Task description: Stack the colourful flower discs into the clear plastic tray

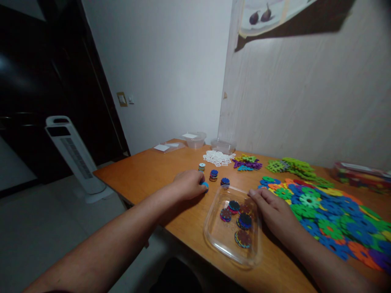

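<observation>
The left hand (190, 184) closes on a small stack of discs (205, 186), of which only a blue edge shows at the fingertips; the stack rests on the table (146, 175). Just beyond the grip stand three more short stacks (214, 175), well apart from one another. To the right of the grip lies a clear tray (214, 236) holding several stacks flat on its floor. The right hand (271, 211) rests on the tray's far rim, fingers curled loosely, grasping nothing; it appears to steady the tray.

Judged step: pickup of a stack for transfer. The next move calls for a firm pinch around the whole stack so no disc slips, then a lift clear of the neighbouring stacks.

Beyond the right hand spreads a pile of coloured discs (330, 215). Farther off lie white pieces (218, 158) and empty tubs (195, 139).
</observation>
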`<control>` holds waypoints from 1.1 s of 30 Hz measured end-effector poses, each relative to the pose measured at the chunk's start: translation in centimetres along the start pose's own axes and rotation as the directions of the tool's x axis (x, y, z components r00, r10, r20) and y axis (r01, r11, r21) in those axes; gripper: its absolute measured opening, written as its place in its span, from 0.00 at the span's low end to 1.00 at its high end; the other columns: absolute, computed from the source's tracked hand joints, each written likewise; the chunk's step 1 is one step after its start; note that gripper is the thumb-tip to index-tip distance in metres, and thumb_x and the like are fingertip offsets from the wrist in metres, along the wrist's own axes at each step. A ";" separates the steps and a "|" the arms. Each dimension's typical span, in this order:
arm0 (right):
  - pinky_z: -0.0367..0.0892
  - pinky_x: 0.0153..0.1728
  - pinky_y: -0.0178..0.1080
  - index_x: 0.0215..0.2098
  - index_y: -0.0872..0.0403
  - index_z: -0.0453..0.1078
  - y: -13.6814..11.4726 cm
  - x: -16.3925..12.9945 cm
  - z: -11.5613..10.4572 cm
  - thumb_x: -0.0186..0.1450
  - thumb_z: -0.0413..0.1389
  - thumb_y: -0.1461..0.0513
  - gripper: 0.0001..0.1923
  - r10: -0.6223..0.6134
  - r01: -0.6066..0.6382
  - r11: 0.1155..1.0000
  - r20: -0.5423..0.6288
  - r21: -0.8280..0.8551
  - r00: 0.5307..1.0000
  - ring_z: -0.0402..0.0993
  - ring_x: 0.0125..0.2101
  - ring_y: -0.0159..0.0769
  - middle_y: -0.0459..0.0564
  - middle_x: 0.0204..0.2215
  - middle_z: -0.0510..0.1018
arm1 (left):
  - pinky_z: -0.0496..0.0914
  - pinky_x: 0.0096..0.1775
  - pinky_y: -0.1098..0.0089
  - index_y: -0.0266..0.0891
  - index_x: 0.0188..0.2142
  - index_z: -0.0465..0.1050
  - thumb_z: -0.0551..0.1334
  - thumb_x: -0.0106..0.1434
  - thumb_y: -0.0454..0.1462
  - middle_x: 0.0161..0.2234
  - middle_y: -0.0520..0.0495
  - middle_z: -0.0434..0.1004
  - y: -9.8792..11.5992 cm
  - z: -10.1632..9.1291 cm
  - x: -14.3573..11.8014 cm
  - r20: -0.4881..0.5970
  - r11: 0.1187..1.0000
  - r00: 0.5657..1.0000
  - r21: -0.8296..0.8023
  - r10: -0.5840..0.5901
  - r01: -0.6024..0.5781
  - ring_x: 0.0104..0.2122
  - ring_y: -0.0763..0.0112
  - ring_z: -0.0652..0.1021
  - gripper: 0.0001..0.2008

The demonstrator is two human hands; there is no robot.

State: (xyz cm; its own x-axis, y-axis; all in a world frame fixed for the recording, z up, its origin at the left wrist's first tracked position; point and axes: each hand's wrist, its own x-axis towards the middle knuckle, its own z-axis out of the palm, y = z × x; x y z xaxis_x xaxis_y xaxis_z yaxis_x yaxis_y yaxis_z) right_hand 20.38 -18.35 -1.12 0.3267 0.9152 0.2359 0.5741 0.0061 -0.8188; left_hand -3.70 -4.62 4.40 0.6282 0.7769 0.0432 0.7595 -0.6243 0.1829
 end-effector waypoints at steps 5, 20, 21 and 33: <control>0.62 0.30 0.39 0.27 0.50 0.67 0.0 0.1 0.0 0.66 0.51 0.41 0.23 -0.017 0.017 1.000 -0.008 0.007 1.000 0.68 0.29 0.40 0.45 0.24 0.71 | 0.61 0.30 0.69 0.39 0.37 0.75 0.61 0.62 0.45 0.32 0.44 0.77 0.1 0.0 -0.2 -0.014 1.000 1.000 -0.031 0.001 -0.002 0.28 0.69 0.72 0.12; 0.62 0.29 0.37 0.28 0.51 0.68 0.5 0.0 0.1 0.68 0.52 0.44 0.22 -0.021 0.022 0.999 -0.010 0.031 1.000 0.66 0.29 0.38 0.43 0.24 0.69 | 0.64 0.34 0.70 0.38 0.39 0.76 0.62 0.61 0.40 0.34 0.47 0.76 5.2 -4.0 -4.6 -0.068 0.869 0.880 -0.139 0.469 -0.474 0.32 0.71 0.72 0.10; 0.62 0.29 0.37 0.28 0.51 0.67 0.5 0.0 0.1 0.68 0.52 0.44 0.22 -0.020 0.020 0.999 -0.008 0.036 1.000 0.65 0.28 0.38 0.43 0.24 0.68 | 0.63 0.34 0.70 0.38 0.37 0.76 0.63 0.61 0.39 0.34 0.47 0.76 5.7 -4.1 -5.0 -0.022 0.854 0.861 -0.121 0.508 -0.506 0.32 0.71 0.72 0.08; 0.61 0.30 0.38 0.29 0.51 0.67 -0.1 -0.1 0.0 0.68 0.51 0.43 0.22 -0.015 0.015 0.999 0.010 0.047 1.000 0.65 0.29 0.37 0.43 0.25 0.68 | 0.62 0.43 0.59 0.42 0.34 0.78 0.66 0.58 0.42 0.29 0.47 0.78 7.6 -3.0 -5.1 0.217 0.844 0.842 0.110 0.495 -0.525 0.33 0.63 0.74 0.07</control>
State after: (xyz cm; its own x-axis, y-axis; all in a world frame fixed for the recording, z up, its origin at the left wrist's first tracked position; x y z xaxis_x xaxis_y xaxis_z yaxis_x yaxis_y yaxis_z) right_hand 20.29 -18.42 -1.08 0.3104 0.9191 0.2428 0.5432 0.0382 -0.8388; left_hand -1.67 -13.03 8.52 0.9410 0.3271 -0.0865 0.3302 -0.9436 0.0237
